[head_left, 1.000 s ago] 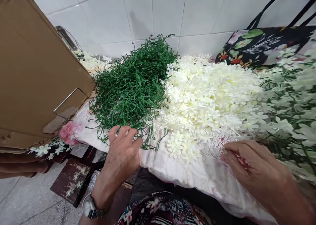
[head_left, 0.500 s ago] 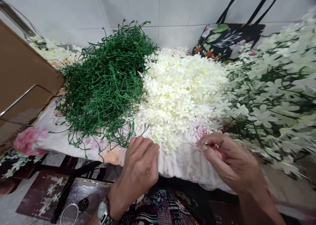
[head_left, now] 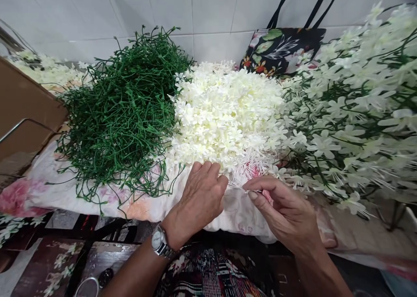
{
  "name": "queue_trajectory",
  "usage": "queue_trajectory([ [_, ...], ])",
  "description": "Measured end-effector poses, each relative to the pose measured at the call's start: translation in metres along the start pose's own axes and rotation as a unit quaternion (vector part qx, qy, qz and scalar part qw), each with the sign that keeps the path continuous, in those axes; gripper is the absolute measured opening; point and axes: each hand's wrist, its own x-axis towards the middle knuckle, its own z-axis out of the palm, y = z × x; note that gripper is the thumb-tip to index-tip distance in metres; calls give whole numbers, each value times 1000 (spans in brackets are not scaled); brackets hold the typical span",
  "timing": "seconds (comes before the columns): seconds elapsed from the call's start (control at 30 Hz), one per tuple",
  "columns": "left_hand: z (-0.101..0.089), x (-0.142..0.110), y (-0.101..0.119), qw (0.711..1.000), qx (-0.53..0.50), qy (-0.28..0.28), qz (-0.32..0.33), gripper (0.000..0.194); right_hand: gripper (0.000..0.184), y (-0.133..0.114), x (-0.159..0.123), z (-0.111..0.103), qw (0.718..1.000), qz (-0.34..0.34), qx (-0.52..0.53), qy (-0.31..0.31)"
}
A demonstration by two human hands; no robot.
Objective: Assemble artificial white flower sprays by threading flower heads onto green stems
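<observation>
My left hand (head_left: 205,193), with a wristwatch (head_left: 159,240) on its wrist, is closed, knuckles up, at the front edge of the heap of white artificial flower heads (head_left: 228,114). Its fingertips are hidden, so what they hold cannot be seen. Just to its right, my right hand (head_left: 286,210) pinches a thin white artificial stamen (head_left: 249,191) between thumb and forefinger. More white stamens (head_left: 246,169) lie loose in front of the flower heads. Left of these is a tangled pile of green plastic stems (head_left: 120,114).
Finished-looking white flower sprays with green stems (head_left: 325,145) fill the right side. A black floral bag (head_left: 286,49) leans on the tiled wall. On the left stands a cardboard box (head_left: 26,110). Everything rests on a flower-printed cloth (head_left: 120,203).
My left hand has left the green stems, closed, and moved right to the white flower heads. My right hand keeps its pinch and is now nearer the left. The view has swung right.
</observation>
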Motion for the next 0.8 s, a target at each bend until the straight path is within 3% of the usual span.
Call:
queue_trajectory([
  [0.17, 3, -1, -3, 993, -94, 49, -51, 21, 9, -3, -1, 4, 999, -34, -7, 12],
  [0.4, -3, -3, 0, 927, -278, 168, -188, 15, 10, -13, -4, 21, 998, -20, 43, 35],
  [0.6, -8, -5, 2, 879, -365, 172, -254, 18, 11, -18, 8, 34, 995, -40, 2, 87],
  [0.8, -7, -11, 4, 851, -418, 166, -271, 16, 11, -16, 14, 42, 991, -73, -33, 104],
])
